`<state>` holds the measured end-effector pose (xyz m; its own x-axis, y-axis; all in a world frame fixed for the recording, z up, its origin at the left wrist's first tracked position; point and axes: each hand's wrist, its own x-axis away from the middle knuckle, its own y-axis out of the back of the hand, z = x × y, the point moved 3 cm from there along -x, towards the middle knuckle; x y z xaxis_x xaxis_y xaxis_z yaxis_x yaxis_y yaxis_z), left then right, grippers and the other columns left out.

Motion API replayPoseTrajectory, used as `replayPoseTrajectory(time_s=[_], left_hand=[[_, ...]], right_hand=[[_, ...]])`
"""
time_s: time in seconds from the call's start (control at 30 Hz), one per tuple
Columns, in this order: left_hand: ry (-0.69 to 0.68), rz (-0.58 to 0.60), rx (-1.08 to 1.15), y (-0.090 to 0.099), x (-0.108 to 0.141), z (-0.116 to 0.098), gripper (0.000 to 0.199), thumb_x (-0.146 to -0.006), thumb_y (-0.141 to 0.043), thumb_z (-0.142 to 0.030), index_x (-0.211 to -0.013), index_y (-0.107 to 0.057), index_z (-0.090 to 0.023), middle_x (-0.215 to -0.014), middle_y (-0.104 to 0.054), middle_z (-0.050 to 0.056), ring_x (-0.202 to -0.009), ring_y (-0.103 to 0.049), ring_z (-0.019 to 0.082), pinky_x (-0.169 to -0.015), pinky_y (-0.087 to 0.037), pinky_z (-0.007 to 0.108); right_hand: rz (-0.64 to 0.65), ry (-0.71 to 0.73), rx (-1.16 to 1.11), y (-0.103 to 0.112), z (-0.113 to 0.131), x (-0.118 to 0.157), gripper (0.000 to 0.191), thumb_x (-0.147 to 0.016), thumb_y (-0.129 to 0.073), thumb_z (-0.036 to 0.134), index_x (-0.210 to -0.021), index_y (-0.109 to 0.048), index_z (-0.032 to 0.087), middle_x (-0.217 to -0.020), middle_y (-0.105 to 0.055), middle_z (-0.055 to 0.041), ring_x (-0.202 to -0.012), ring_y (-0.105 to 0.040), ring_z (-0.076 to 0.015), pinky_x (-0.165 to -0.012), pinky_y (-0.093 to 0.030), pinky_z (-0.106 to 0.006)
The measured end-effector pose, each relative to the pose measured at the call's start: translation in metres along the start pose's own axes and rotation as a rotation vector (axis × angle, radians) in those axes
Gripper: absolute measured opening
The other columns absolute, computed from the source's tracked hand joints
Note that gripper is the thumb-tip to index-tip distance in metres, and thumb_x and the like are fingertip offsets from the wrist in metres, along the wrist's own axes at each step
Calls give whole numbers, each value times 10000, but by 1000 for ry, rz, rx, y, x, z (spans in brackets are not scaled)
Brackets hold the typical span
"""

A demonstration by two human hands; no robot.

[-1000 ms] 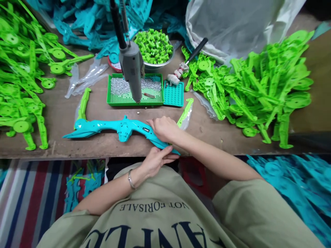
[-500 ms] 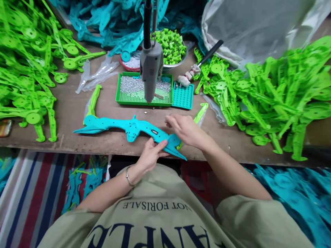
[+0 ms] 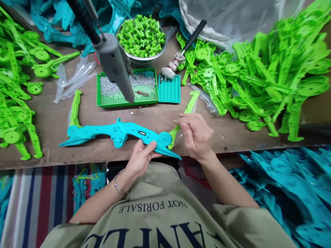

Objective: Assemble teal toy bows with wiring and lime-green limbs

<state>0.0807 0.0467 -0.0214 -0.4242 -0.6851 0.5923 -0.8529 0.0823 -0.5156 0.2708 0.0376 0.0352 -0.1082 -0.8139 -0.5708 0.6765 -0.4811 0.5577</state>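
Observation:
A long blue plastic bow-shaped part (image 3: 97, 130) lies across the front of the table, with a green plastic arm (image 3: 75, 109) at its left end and another green arm (image 3: 191, 102) at its right end. My left hand (image 3: 141, 155) is closed on the blue part near its right end, thumb on top. Just right of that end, my right hand (image 3: 196, 134) is raised with fingers pinched. A tiny pale bit shows at its fingertips, too small to name. A small dark slot with metal bits (image 3: 141, 133) sits in the blue part.
A grey power screwdriver (image 3: 116, 65) hangs over a green tray (image 3: 129, 102) of small metal pieces. Beside it are a teal tray (image 3: 169, 90) and a black-handled tool (image 3: 194, 36). Behind stands a bowl (image 3: 148, 60) of green pieces. Green parts (image 3: 292, 75) are heaped on both sides.
My right hand has moved right, off the blue part's end, and its pinched fingertips now show. My left hand keeps its hold. The camera view has shifted and tilted.

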Motion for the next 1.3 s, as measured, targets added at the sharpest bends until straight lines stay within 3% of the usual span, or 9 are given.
replayPoseTrajectory(time_s=[0.1, 0.23, 0.4, 0.53, 0.67, 0.77, 0.9, 1.1, 1.3], left_hand=[[11, -7, -16, 0, 1, -1, 571, -668, -959, -486, -973, -590, -176, -891, -786, 22, -900, -787, 250, -872, -664, 471], [15, -24, -20, 0, 1, -1, 579, -659, -964, -488, -977, -591, -180, -928, -790, 14, -942, -782, 241, -928, -646, 476], [25, -23, -21, 1, 1, 0, 579, -664, -965, -480, -994, -593, -183, -895, -787, -2, -933, -785, 232, -947, -637, 479], [35, -6, -19, 0, 2, -1, 570, -671, -967, -455, -998, -589, -181, -890, -787, 4, -902, -787, 231, -920, -647, 475], [45, -3, -2, -1, 3, 1, 555, -691, -958, -446, -998, -579, -182, -935, -785, 21, -865, -783, 222, -852, -663, 440], [58, -4, 28, -3, 2, 7, 582, -665, -971, -453, -990, -572, -181, -896, -764, 21, -799, -766, 200, -748, -663, 369], [50, -12, 95, -6, -6, 16, 629, -607, -998, -458, -975, -570, -181, -884, -730, 12, -752, -736, 172, -670, -641, 310], [51, 17, 163, -14, -15, 30, 619, -643, -986, -388, -1040, -556, -188, -912, -719, 34, -747, -735, 178, -690, -632, 327], [43, 5, 163, -18, -20, 40, 538, -690, -948, -336, -1031, -559, -188, -866, -691, 11, -713, -710, 158, -689, -623, 324]], right_hand=[[-143, -18, 52, 0, -7, 8, 208, -991, -516, 214, -1104, -682, 269, -1106, -748, -66, -1123, -692, -275, -1040, -516, -525], [-302, -337, 23, -6, -28, 24, 471, -1014, -467, 373, -1481, -445, 315, -1576, -421, -117, -1496, -412, -355, -1159, -394, -641], [-239, -545, -145, -29, -54, 37, 592, -1045, -390, 418, -1598, -191, 345, -1583, -386, -152, -1441, -491, -311, -1113, -481, -567], [-228, -561, -55, -30, -58, 26, 665, -1055, -358, 428, -1639, -53, 338, -1598, -373, -179, -1441, -502, -305, -1095, -499, -565], [-211, -316, 202, -8, -39, 1, 530, -1013, -513, 434, -1521, -444, 298, -1567, -470, -155, -1502, -431, -339, -1184, -386, -623], [-44, -81, 133, -1, -25, -13, 250, -998, -574, 366, -1192, -700, 270, -1264, -722, -108, -1362, -583, -323, -1194, -384, -587], [351, -45, -47, -17, -14, -28, 252, -1023, -533, 366, -1128, -708, 218, -1118, -778, -107, -1090, -724, -273, -974, -560, -449], [969, -139, -19, -92, 24, -70, 359, -1079, -394, 372, -1062, -701, 187, -1074, -783, -116, -979, -738, -247, -840, -528, -333], [1090, -309, 306, -166, 47, -93, 560, -1104, -279, 481, -1094, -705, 118, -1225, -745, -231, -1168, -704, -336, -943, -491, -378]])
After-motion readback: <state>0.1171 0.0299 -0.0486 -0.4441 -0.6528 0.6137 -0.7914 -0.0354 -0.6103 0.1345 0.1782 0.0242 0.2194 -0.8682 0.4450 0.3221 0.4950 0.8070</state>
